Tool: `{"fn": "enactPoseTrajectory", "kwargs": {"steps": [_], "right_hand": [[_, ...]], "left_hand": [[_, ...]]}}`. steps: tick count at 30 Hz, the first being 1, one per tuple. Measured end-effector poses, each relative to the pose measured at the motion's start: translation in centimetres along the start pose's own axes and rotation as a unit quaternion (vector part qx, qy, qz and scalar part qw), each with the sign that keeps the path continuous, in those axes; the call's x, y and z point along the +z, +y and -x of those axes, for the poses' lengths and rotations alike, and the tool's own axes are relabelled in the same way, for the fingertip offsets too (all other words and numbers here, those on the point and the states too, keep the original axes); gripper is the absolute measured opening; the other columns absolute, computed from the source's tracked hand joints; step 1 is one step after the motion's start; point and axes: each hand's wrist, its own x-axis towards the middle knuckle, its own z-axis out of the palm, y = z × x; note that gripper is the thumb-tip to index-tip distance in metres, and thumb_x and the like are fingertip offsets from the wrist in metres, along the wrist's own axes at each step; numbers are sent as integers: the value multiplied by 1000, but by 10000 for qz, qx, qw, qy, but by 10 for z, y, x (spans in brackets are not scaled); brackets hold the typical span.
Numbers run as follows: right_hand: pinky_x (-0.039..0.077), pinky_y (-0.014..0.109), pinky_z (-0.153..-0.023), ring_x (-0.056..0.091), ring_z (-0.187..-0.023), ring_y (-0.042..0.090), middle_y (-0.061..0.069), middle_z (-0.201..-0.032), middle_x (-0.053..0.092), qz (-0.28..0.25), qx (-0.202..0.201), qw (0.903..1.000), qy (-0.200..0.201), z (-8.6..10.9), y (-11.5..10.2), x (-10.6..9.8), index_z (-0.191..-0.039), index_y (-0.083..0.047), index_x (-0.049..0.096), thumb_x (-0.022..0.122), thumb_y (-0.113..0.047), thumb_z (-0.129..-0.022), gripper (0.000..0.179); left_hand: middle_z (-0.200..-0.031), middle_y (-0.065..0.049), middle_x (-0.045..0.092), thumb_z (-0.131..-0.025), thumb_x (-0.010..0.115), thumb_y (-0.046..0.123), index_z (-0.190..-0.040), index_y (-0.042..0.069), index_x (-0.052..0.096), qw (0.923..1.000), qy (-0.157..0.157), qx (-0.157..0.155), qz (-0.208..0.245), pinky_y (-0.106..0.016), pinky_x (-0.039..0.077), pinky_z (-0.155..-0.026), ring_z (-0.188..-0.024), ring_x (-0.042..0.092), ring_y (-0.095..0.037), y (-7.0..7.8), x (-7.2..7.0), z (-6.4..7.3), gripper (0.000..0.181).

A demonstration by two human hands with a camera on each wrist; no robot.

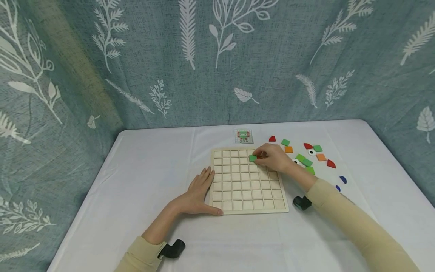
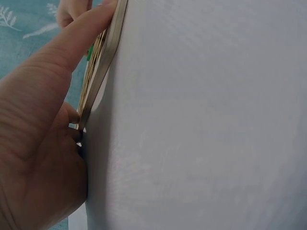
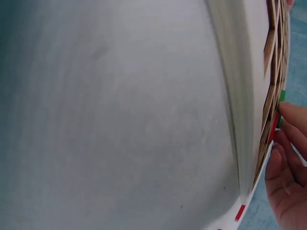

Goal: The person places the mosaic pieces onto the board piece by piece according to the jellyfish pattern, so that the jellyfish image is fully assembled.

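A wooden grid board (image 1: 245, 212) lies on the white cloth in the head view. My left hand (image 1: 194, 197) rests against its left side, fingers straight along that edge and thumb at the front left corner. In the left wrist view the thumb (image 2: 72, 40) lies along the board's rim (image 2: 101, 76). Over the back right cells, my right hand (image 1: 276, 158) pinches a green square tile (image 1: 253, 158) between thumb and fingers. A red piece (image 3: 274, 125) shows right beside the green tile in the right wrist view, partly covered by the fingertips.
Behind the board lies a small pattern card (image 1: 243, 136). Several loose pieces are scattered to the right, among them an orange square (image 1: 321, 157), a red quarter-circle (image 1: 331, 164), a round eye piece (image 1: 311, 152) and a blue half-circle (image 1: 343, 180). A patterned curtain (image 1: 204, 90) hangs behind the table.
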Motion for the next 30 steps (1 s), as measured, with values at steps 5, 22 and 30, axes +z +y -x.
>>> {"fn": "enactPoseTrajectory", "kwargs": {"steps": [5,22,30], "right_hand": [[50,35,-71,59,-86,20,9,-103,66,-49,-114,9999,-66,3,0,1,-113,-3,72,72,-11,-89,25],[47,35,-61,61,-93,30,16,-113,66,58,445,9957,813,33,25,-31,-110,-5,73,61,-14,-97,19],[50,48,-81,56,-102,36,22,-119,61,443,1864,9788,727,72,56,-69,-114,-1,69,61,-19,-97,26]], "left_hand": [[-162,-16,-9,-72,79,58,-156,2,0,10000,-5,-21,-4,-48,-4,-117,-147,-15,-25,0,1,0,128],[-162,-15,-9,-72,80,57,-155,2,0,10000,34,-22,6,-48,-4,-117,-147,-14,-25,0,1,0,128],[-162,-15,-10,-72,79,58,-155,2,-1,10000,41,9,-18,-47,-4,-117,-147,-14,-25,-1,2,-1,129]]}}
